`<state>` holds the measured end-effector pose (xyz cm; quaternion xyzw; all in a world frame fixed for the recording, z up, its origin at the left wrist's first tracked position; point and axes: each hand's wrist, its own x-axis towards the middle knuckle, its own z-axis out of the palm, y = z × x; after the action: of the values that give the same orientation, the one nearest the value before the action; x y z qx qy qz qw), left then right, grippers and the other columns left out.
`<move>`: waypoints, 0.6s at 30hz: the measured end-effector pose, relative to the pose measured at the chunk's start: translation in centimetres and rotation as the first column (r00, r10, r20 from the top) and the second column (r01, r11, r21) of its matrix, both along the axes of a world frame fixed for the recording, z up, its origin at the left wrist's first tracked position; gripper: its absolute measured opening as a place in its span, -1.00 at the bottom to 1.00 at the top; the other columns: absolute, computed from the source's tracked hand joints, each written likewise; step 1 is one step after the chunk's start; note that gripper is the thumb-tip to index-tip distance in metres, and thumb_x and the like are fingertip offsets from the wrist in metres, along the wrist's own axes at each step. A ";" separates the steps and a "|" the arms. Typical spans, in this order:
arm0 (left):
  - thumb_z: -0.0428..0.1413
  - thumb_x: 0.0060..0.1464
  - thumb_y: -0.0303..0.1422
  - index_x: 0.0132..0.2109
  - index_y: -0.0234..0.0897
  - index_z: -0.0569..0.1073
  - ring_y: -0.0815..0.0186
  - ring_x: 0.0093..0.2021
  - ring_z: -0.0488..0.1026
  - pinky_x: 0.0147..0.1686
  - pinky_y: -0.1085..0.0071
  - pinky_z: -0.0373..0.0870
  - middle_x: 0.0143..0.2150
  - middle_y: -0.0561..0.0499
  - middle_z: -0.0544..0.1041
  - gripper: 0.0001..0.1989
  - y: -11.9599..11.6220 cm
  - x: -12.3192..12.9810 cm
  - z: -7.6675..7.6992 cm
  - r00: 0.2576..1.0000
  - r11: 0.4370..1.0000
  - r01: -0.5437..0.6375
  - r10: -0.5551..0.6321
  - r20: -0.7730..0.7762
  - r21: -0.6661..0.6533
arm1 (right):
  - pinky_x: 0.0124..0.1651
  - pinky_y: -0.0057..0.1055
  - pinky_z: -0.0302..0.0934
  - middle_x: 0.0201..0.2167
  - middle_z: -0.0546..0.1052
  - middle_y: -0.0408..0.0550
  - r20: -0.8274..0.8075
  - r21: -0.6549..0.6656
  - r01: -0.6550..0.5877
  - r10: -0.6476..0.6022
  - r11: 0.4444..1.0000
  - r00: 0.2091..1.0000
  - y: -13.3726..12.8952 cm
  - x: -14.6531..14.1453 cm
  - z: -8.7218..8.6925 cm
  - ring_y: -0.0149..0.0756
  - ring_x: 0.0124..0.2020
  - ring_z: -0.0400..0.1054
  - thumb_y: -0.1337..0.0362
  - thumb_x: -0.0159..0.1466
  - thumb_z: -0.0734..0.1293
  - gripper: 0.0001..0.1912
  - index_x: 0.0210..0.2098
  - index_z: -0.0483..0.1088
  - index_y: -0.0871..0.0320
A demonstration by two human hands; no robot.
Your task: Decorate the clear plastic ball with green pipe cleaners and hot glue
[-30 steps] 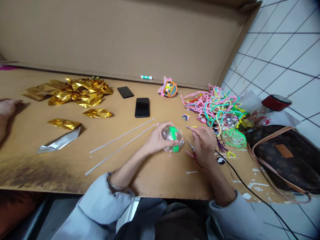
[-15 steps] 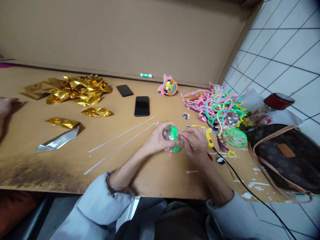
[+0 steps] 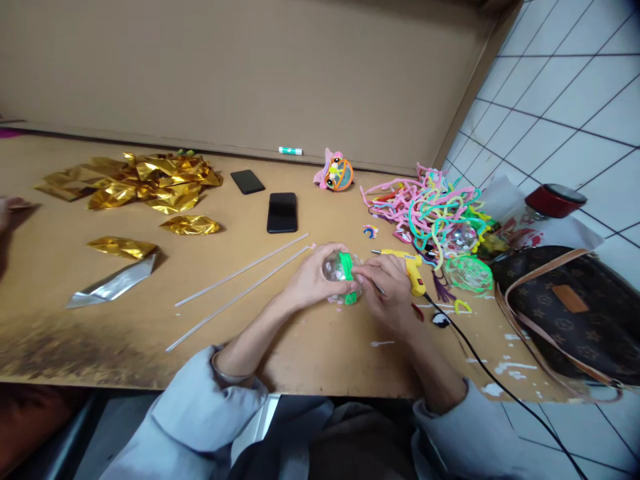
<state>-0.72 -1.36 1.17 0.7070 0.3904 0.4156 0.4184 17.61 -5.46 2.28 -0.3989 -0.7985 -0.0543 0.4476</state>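
Note:
My left hand (image 3: 314, 275) is wrapped round a clear plastic ball (image 3: 332, 268) with a bright green band (image 3: 349, 267) about its middle. The fingers of my right hand (image 3: 386, 287) are pinched together against the ball's right side, by the band. A thin dark tip shows below these fingers, but what they hold is too small to make out. Just behind my right hand lies a yellow glue gun (image 3: 414, 272) with a black cord. Two clear glue sticks (image 3: 240, 270) (image 3: 235, 300) lie to the left of my left hand.
Two phones (image 3: 283, 212) (image 3: 247, 181), gold foil (image 3: 150, 180) and a decorated ball (image 3: 340, 173) lie farther back. Tangled coloured fuzzy stems (image 3: 425, 207), a red-lidded bottle (image 3: 555, 200) and a brown handbag (image 3: 570, 307) are on the right. Another person's hand (image 3: 7, 210) is at the left edge.
Both my hands keep their hold at the ball, and the right fingers have shifted very slightly along the green band. The other person's hand has drawn a little farther left.

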 end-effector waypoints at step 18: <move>0.38 -0.22 -0.21 -0.04 -0.27 0.40 0.27 -0.15 0.42 -0.12 0.37 0.37 -0.12 0.00 0.47 -0.42 -0.1 -0.3 1.2 0.995 0.987 0.080 -0.071 0.066 -0.138 | 0.03 -0.11 0.24 -0.07 0.37 0.05 0.000 -0.243 -0.172 0.177 0.955 0.984 -0.6 0.8 0.4 -0.11 0.00 0.30 0.29 0.24 0.31 -0.65 0.02 0.34 0.09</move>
<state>-1.02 -1.48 2.35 0.6772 0.3788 0.3923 0.4941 18.38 -6.06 2.72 -0.3778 -0.8361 0.0790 0.3897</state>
